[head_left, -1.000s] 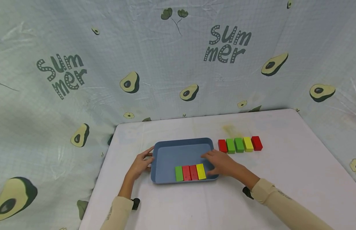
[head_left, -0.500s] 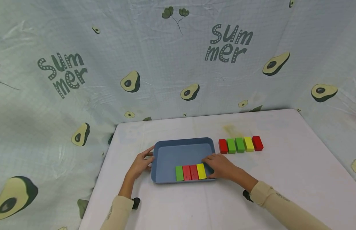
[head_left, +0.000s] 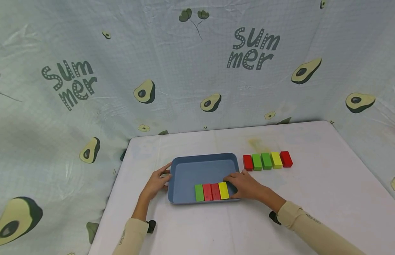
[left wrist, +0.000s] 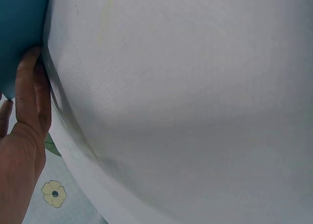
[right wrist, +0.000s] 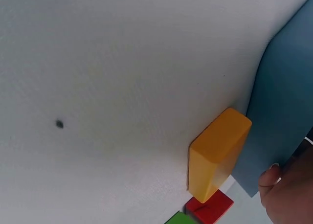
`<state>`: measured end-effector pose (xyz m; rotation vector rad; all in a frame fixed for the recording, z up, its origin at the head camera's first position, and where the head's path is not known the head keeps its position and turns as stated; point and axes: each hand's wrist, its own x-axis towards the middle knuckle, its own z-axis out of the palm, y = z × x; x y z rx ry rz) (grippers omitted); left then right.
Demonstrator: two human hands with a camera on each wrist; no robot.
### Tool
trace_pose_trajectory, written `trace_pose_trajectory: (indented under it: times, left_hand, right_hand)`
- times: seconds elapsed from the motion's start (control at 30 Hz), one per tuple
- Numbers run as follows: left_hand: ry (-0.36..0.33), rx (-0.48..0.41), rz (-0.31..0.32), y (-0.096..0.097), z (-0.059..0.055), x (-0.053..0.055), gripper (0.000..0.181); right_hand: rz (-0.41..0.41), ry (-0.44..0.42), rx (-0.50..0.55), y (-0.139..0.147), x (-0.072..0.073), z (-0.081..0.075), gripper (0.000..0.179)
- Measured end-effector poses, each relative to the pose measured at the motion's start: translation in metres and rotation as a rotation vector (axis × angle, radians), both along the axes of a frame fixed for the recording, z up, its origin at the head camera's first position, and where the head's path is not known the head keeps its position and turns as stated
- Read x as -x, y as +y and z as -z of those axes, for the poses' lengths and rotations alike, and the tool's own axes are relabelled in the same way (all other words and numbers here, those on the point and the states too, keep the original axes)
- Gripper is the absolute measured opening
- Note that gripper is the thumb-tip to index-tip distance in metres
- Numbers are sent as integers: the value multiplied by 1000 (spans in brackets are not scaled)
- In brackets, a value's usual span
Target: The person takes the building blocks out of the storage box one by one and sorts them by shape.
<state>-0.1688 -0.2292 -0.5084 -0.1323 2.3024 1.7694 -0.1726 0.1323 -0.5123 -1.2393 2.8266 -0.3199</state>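
A blue tray (head_left: 200,170) lies on the table with a row of blocks along its near side: a green block (head_left: 199,193), two red blocks (head_left: 207,192) and a yellow block (head_left: 223,190). My left hand (head_left: 156,184) rests its nearly straight fingers against the tray's left wall. Over the right rim reaches my right hand (head_left: 245,186), index finger at the yellow block's far end, thumb near its near right corner. I cannot tell whether they pinch it. In the right wrist view, an orange-yellow block (right wrist: 218,153) stands on the table beside the tray, hidden by the hand in the head view.
Right of the tray's far corner runs a row of blocks: a red block (head_left: 247,163), two green blocks (head_left: 256,162), a yellow block (head_left: 276,160) and a red block (head_left: 286,159). A patterned cloth (head_left: 184,71) hangs behind the white table (head_left: 328,191).
My right hand has lowered slightly toward the yellow block in the tray, its fingers coming closer to it. My left hand and the blocks have stayed in place.
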Motion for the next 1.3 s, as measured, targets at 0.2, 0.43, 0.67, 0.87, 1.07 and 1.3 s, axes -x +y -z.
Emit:
trace_pose_trajectory:
  times: [0.2, 0.43, 0.67, 0.87, 1.07, 1.3]
  left_hand:
    - [-2, 1, -3, 0, 0, -1, 55]
    - [1, 3, 2, -1, 2, -1, 55]
    - [2, -25, 13, 0, -3, -2, 56]
    - [6, -24, 21, 6, -22, -9, 55]
    - [5, -31, 26, 7, -26, -11, 56]
    - [-13, -33, 29, 8, -29, -12, 56]
  right_hand:
    - [-4, -11, 11, 1, 1, 1, 61]
    - [13, -28, 36, 1, 1, 3, 62]
    - [48, -78, 88, 7, 1, 3, 62]
    - [70, -155, 161, 14, 2, -8, 61]
    - [121, -314, 225, 24, 3, -18, 64]
    - [150, -426, 300, 39, 5, -25, 63]
